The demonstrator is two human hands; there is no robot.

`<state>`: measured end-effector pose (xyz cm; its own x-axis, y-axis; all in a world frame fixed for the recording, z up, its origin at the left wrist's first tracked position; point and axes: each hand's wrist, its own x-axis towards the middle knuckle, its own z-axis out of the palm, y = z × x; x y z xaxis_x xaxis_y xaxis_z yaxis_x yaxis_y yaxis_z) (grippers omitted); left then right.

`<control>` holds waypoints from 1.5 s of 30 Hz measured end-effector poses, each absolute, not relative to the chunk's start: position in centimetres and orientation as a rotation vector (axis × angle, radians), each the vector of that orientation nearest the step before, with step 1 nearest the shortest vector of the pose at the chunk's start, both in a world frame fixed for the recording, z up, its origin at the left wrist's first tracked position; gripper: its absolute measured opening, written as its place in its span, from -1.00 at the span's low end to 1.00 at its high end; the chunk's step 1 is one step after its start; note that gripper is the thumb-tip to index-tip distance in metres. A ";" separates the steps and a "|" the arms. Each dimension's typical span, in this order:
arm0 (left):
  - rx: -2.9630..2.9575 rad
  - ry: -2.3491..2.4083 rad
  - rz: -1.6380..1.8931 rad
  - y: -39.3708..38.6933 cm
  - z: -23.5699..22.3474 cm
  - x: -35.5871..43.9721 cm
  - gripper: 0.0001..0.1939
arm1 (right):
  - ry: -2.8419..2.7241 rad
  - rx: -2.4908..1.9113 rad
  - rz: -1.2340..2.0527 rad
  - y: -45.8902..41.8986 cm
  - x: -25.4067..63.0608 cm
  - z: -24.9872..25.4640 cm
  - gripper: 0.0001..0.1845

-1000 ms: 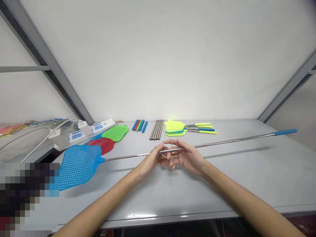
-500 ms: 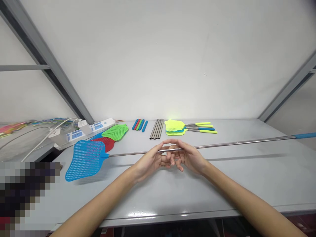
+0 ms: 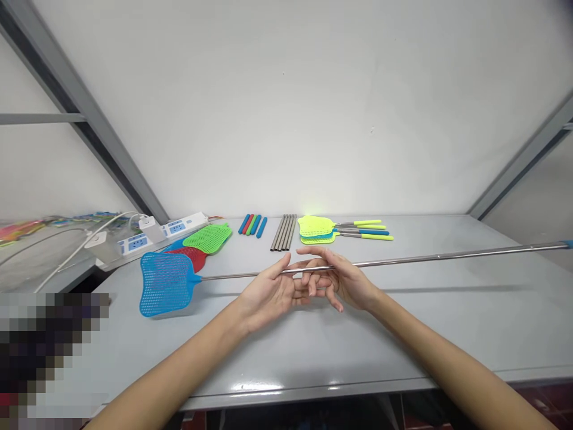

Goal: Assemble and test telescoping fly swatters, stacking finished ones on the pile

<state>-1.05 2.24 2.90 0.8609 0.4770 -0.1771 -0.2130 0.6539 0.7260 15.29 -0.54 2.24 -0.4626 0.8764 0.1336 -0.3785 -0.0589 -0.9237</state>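
Observation:
An extended fly swatter hangs level above the table, with a blue mesh head (image 3: 166, 285) at the left, a long thin metal rod (image 3: 412, 260) and a blue handle (image 3: 569, 244) cut off by the right edge. My left hand (image 3: 273, 294) has the rod lying across it between thumb and fingers, its thumb raised and its fingers loosely extended beneath. The rod also runs through my right hand (image 3: 347, 279), whose fingers curl loosely around it. Between the hands, the fingertips overlap under the rod.
Behind lie several coloured grips (image 3: 253, 225), metal tubes (image 3: 283, 233) and a stack of short swatters (image 3: 317, 226). Green (image 3: 208, 237) and red (image 3: 199, 261) mesh heads lie at left near a white power strip (image 3: 176, 227) with cables. Grey frame posts (image 3: 102, 137) flank the table.
The swatter has shifted right, its handle now mostly out of view, and its head has turned slightly. My left thumb has lifted, and my right fingers have spread a little.

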 end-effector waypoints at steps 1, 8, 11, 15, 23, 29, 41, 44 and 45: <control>0.739 0.371 0.404 2.2 2.9 -1.0 -0.53 | -1.259 -0.601 1.689 -0.5 15.3 2.2 -0.55; 0.589 0.372 0.428 2.2 2.5 -0.8 -0.59 | -1.270 -0.613 1.628 -0.1 15.4 1.9 -0.58; 0.546 0.388 0.421 2.3 2.4 -0.9 -0.60 | -1.277 -0.628 1.603 0.0 15.5 1.9 -0.58; 0.539 0.424 0.414 2.5 2.4 -0.9 -0.58 | -1.293 -0.666 1.586 -0.1 15.6 2.1 -0.57; 0.535 0.465 0.474 3.2 2.5 -1.5 -0.57 | -1.177 -0.726 1.494 0.0 16.3 2.4 -0.62; 0.564 0.598 0.717 4.5 3.2 -2.5 -0.74 | -1.089 -0.789 1.442 0.2 17.2 2.7 -0.67; 1.022 0.572 0.698 4.1 4.0 -2.8 -0.76 | -0.973 -0.710 1.466 0.4 16.7 2.3 -0.87; 1.112 0.554 0.555 3.4 4.1 -2.5 -0.70 | -0.996 -0.694 1.517 0.3 16.3 2.2 -0.87; 1.130 0.547 0.526 3.3 4.1 -2.4 -0.69 | -1.008 -0.701 1.539 0.2 16.2 2.2 -0.84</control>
